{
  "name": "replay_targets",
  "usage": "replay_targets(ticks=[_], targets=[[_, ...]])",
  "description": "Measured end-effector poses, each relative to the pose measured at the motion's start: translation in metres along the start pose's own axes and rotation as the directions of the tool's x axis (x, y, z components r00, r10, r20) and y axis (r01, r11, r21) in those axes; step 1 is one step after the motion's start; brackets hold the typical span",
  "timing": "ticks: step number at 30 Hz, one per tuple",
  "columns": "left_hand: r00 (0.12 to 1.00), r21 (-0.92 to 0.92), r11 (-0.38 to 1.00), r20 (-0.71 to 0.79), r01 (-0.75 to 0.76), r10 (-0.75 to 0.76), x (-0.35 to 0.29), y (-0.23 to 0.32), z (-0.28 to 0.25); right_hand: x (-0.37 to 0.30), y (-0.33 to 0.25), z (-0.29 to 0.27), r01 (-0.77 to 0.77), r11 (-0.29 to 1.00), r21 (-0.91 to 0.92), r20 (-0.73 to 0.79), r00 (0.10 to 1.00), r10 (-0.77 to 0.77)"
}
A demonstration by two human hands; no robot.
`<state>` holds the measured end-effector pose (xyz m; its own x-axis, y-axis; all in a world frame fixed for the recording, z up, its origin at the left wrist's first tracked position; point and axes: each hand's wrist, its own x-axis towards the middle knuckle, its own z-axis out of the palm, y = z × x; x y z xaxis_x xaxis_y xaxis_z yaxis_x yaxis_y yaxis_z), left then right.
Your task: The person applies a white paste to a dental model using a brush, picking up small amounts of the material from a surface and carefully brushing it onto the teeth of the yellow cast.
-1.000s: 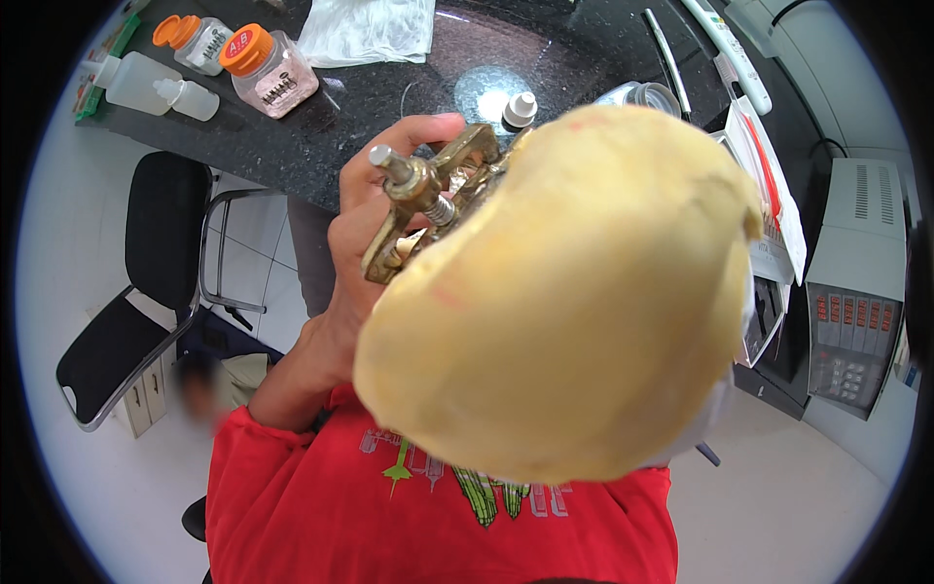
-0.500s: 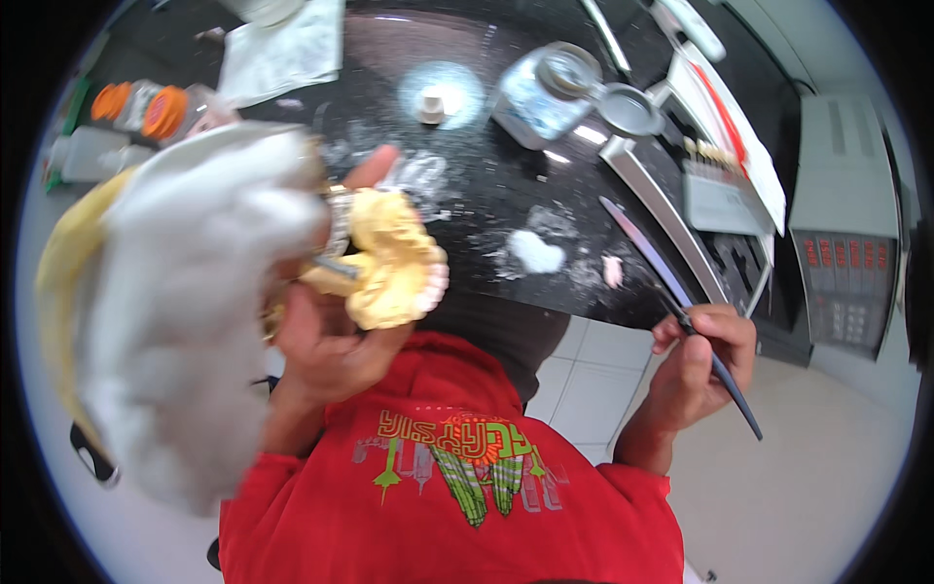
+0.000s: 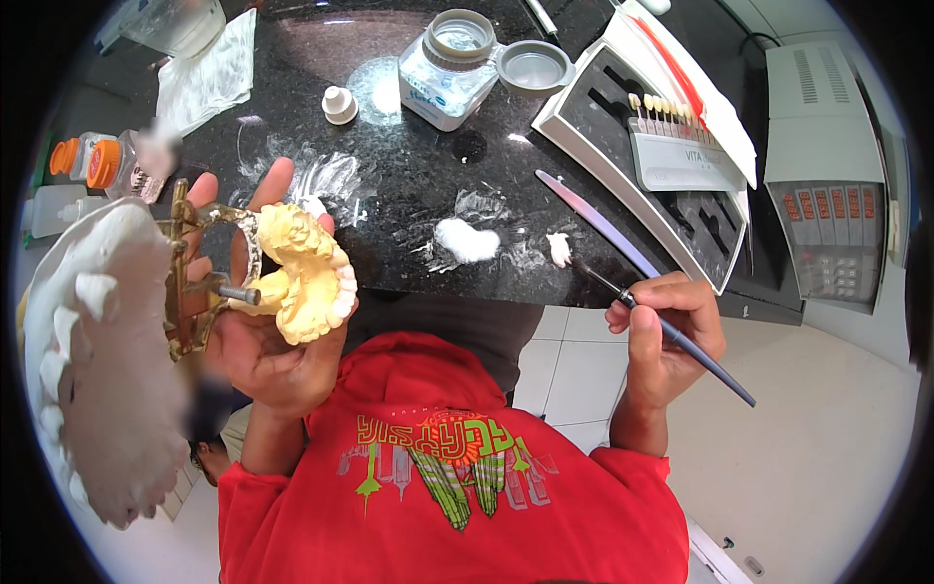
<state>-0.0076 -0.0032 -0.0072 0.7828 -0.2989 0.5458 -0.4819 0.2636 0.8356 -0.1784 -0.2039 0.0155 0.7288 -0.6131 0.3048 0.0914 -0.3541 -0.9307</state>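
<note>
My left hand point(image 3: 277, 365) is wrapped round a brass dental articulator point(image 3: 185, 282). On it, a yellow plaster dental cast point(image 3: 292, 282) with a row of pale pinkish-white teeth faces right. A white plaster cast with teeth point(image 3: 117, 360) looms large at the left, apparently on the articulator's other arm. Between thumb and fingers, my right hand point(image 3: 671, 336) pinches a slim dark blue brush point(image 3: 696, 355) near its ferrule. The brush tip points at a small pinkish-white lump point(image 3: 558, 250) on the dark counter, close by it; contact is hard to tell.
White powder point(image 3: 467, 240) lies heaped on the counter point(image 3: 409, 263). Beyond stand an open jar point(image 3: 443, 88) and a small white bottle point(image 3: 340, 105). A purple-pink long tool point(image 3: 598, 224) lies beside a shade-guide case point(image 3: 662, 195). Orange-capped bottles point(image 3: 102, 164) stand left.
The articulator with both casts has moved left and turned, showing the white cast's teeth. My right hand has shifted slightly left and up with the brush, its tip now nearer the pinkish-white lump.
</note>
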Motion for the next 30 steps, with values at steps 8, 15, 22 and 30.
replay_targets(ticks=[8, 15, 22, 30], targets=[[0.991, -0.058, 0.989, 0.028, 0.135, -0.134, -0.002, 0.005, -0.003, 0.0, -0.001, 0.001, -0.013, 1.0, 0.017, -0.022, 1.0, 0.013], [0.987, -0.042, 0.986, 0.011, 0.158, -0.158, -0.003, 0.005, -0.001, 0.001, 0.0, -0.002, 0.001, 0.999, -0.032, 0.006, 1.0, -0.001], [0.994, 0.039, 0.999, 0.105, 0.02, -0.024, -0.003, -0.002, -0.008, 0.001, 0.0, 0.004, 0.001, 1.0, 0.004, 0.011, 1.0, -0.001], [0.98, -0.11, 0.989, 0.183, 0.099, -0.078, -0.005, -0.004, -0.015, 0.001, -0.003, 0.02, 0.194, 0.971, 0.138, 0.092, 0.974, -0.207]])
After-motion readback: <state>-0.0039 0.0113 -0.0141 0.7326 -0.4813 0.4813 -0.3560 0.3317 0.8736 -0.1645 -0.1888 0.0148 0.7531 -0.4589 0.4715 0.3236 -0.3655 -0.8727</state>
